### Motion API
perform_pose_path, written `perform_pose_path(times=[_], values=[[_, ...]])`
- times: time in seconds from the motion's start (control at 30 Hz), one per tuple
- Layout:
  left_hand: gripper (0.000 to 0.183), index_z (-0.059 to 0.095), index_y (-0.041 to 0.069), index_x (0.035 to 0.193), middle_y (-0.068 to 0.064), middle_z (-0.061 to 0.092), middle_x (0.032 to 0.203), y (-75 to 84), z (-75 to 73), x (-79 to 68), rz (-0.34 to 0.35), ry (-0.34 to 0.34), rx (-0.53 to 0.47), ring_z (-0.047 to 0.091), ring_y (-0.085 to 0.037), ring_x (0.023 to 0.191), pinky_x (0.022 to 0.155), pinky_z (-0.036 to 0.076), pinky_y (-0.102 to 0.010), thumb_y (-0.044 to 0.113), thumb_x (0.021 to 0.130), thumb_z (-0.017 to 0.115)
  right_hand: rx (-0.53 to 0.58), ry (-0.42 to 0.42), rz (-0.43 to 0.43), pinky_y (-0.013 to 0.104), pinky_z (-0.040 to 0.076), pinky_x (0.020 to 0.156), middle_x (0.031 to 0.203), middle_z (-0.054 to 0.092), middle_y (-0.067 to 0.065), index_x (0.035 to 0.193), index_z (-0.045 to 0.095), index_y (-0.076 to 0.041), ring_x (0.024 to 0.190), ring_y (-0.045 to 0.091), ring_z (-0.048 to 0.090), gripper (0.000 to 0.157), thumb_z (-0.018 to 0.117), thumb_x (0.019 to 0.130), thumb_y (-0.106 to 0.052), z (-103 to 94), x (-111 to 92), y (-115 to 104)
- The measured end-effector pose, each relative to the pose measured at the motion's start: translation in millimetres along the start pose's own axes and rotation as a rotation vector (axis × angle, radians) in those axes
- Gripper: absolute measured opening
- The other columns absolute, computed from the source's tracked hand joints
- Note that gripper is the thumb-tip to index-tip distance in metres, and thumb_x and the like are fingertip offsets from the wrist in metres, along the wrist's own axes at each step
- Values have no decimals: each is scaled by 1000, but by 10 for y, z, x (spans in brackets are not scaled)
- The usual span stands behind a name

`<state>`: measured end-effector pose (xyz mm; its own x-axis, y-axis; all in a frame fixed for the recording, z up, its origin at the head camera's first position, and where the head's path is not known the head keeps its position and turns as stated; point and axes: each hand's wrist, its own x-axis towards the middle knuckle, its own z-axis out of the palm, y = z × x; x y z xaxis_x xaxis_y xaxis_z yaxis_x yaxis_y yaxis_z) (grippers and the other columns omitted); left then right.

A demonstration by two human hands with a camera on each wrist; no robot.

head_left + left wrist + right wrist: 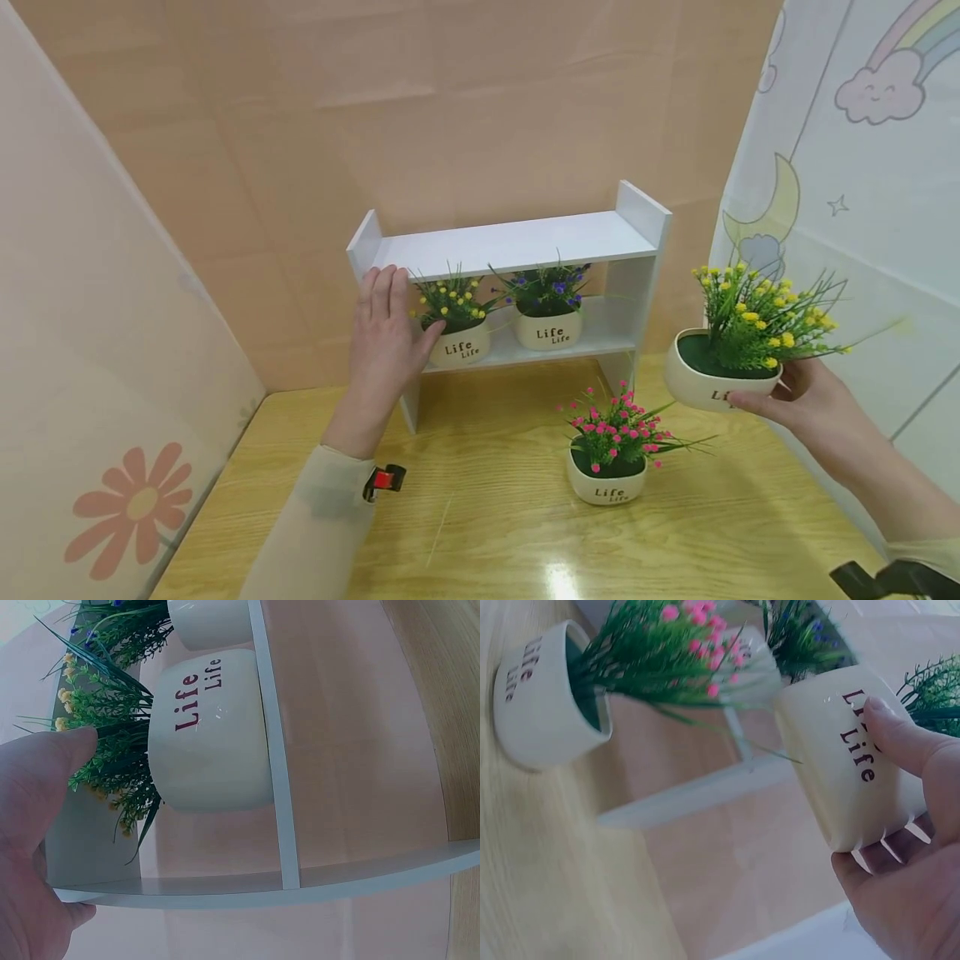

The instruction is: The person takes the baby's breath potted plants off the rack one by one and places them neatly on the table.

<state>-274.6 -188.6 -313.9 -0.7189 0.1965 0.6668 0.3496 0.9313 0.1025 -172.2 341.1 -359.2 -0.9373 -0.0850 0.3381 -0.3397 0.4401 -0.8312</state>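
Note:
My right hand (806, 408) holds a white potted plant (723, 387) with yellow flowers up off the table, thumb on the front and fingers around its side. In the right wrist view, this pot (847, 765) is marked "Life". At the left end of a white two-tier shelf (517, 242), my left hand (386, 333) rests against the top board, fingers extended and thumb spread. Just beside that thumb, on the lower board, stands another yellow-flowered pot (461, 346). A purple-flowered pot (549, 329) stands to its right.
A pot with pink flowers (607, 483) stands on the wooden table (495, 517), in front of the shelf's right end. A tan backdrop (480, 125) hangs behind the shelf. Printed panels close in both sides, the right one (825, 250) near the lifted pot.

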Motion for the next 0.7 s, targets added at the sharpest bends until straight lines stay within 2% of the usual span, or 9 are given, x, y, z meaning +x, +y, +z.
perform_pose_path(times=[0.17,0.27,0.4,0.5,0.7], values=[[100,26,-1,166,-22,28,170,8,-10,-2,-1,-2,-10,15,-40,165,138,9,-47,40,98,87,17,0,-14,11,55,90,151,54,-15,170,34,-27,125,-7,58,88,73,101,11,-55,-26,187],[100,27,-1,166,-23,28,170,6,-6,2,4,2,-11,16,-40,165,138,10,-47,40,98,86,-15,-1,-12,8,52,93,154,49,-19,174,29,-29,129,-12,52,93,73,101,10,-91,-52,321],[100,28,-1,166,-23,29,170,-2,9,6,7,7,-13,16,-41,165,138,8,-46,41,97,87,-46,-19,44,5,48,93,152,47,-23,175,25,-32,126,-20,48,93,75,103,3,-132,-103,490],[101,27,-2,166,-24,29,170,-8,11,9,5,4,-10,15,-41,165,138,5,-44,41,97,88,-70,-31,92,4,48,92,148,48,-26,173,27,-32,121,-22,49,89,76,104,-4,-144,-129,596],[101,24,-2,167,-24,27,171,-16,5,12,2,-19,-7,13,-41,166,137,1,-41,41,99,85,-133,-68,138,6,48,90,153,49,-17,175,24,-27,118,-21,49,89,78,105,-13,-151,-172,758]])
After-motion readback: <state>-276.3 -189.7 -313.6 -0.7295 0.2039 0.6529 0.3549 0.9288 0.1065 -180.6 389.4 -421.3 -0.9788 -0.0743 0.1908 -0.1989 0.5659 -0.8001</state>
